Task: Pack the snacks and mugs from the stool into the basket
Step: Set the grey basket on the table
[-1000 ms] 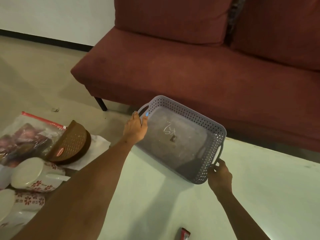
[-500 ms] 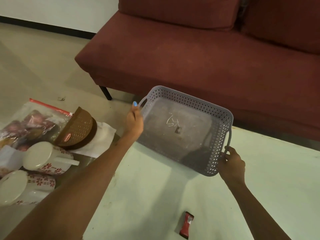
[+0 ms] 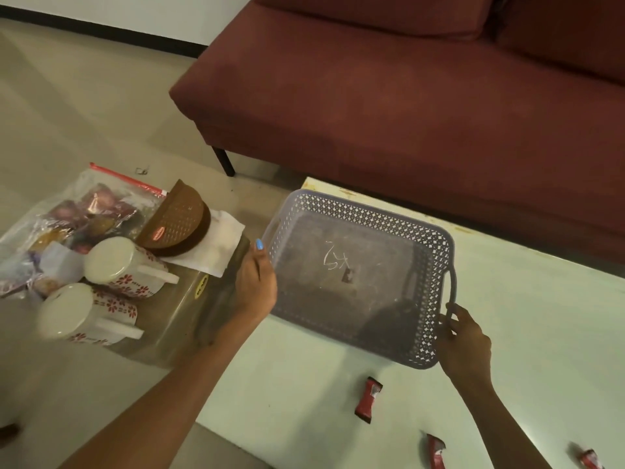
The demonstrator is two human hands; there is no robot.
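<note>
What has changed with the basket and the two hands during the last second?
The basket came down from a tilted, lifted pose toward the white table, nearer the person. The left hand and right hand keep their grip on its two ends. The basket stays empty; both mugs and the snack bag remain on the stool.

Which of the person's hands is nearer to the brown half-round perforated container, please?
Left. The left hand grips the grey perforated basket just right of the brown half-round perforated container; the right hand holds its far handle.
</note>
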